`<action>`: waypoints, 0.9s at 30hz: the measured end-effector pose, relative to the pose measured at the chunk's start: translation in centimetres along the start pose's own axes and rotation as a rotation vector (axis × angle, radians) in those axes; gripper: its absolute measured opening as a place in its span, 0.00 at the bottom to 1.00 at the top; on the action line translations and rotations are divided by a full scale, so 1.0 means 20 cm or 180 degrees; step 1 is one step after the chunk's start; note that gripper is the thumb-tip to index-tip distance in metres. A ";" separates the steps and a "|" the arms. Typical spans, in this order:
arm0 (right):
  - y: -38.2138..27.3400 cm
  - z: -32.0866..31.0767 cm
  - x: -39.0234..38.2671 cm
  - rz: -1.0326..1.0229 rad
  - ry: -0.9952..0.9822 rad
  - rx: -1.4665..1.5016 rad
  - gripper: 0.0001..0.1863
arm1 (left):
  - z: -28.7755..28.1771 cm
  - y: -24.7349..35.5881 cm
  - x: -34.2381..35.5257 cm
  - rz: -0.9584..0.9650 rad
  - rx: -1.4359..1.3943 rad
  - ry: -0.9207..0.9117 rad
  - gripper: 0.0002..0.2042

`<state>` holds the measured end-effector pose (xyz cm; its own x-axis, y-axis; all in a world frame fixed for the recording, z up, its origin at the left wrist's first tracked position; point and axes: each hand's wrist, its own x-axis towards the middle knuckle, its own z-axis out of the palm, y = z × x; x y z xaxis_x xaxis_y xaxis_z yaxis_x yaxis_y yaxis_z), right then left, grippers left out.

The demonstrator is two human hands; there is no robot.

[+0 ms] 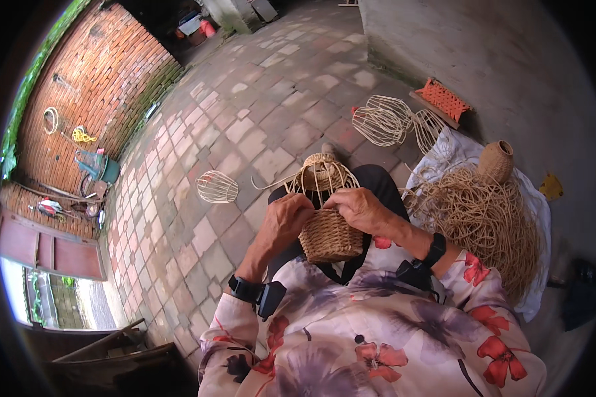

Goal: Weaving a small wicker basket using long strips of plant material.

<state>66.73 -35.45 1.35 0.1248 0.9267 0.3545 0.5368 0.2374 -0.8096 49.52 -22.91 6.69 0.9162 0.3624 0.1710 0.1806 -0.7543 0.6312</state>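
Note:
A tan wicker basket [331, 239] rests in my lap between my knees. Its near part is closely woven, bare ribs run across its middle, and a second woven band [328, 174] sits toward its far end. My left hand [290, 214] is closed at the left of the woven edge, fingertips against the ribs. From the right, my right hand [361, 210] pinches at the same edge; whether a strand lies between its fingers is hidden. A loose strand [275, 184] sticks out to the left beyond my left hand.
On my right, a pile of tan cord [487, 221] lies on a white cloth [542, 231], with a finished woven vase-shaped piece [496, 163] on it. Bare rib frames [381, 121] lie ahead; another rib frame [217, 187] is left. An orange-seated stool [446, 99] stands by the wall.

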 end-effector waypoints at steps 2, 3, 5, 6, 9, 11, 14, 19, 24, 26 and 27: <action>-0.01 -0.01 0.00 0.0253 -0.0021 0.0067 0.11 | 0.01 -0.01 -0.01 -0.0093 0.0011 0.0006 0.04; -0.01 -0.01 0.00 0.0234 -0.0057 0.0079 0.11 | 0.02 -0.02 -0.02 -0.0114 -0.0072 0.0065 0.04; -0.02 -0.01 0.00 0.0468 -0.0095 0.0130 0.10 | 0.03 -0.02 -0.04 -0.0139 -0.0155 0.0152 0.05; -0.03 0.00 0.01 0.0677 0.0028 0.0258 0.09 | 0.03 -0.02 -0.04 -0.0228 -0.0234 0.0118 0.05; -0.10 -0.01 0.05 0.1027 0.0003 -0.0408 0.12 | 0.02 -0.03 -0.04 -0.0419 -0.0479 0.0074 0.05; -0.13 0.01 0.05 0.1063 0.0034 -0.0509 0.12 | 0.00 -0.04 -0.01 -0.0524 -0.0645 0.0069 0.06; -0.14 0.02 0.07 0.1205 0.0075 -0.0729 0.14 | 0.01 -0.04 0.04 -0.0317 -0.0487 0.0325 0.07; -0.13 0.03 0.08 0.1424 0.0016 -0.0973 0.15 | 0.07 -0.04 0.06 -0.1188 0.0248 0.0785 0.13; -0.12 0.04 0.08 0.1179 0.0139 -0.0886 0.14 | 0.09 -0.01 0.07 -0.1270 0.0116 0.0635 0.15; -0.10 0.03 0.08 0.1097 0.0051 -0.0901 0.14 | 0.09 -0.03 0.08 -0.1180 0.0166 0.0663 0.15; -0.10 0.02 0.07 0.1026 -0.0023 -0.0907 0.14 | 0.09 -0.03 0.09 -0.1214 0.0137 0.0551 0.14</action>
<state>65.55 -34.40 3.23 0.3187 0.9425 0.1003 0.6805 -0.1538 -0.7164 51.73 -22.82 5.17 0.7079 0.7039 0.0582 0.5132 -0.5692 0.6424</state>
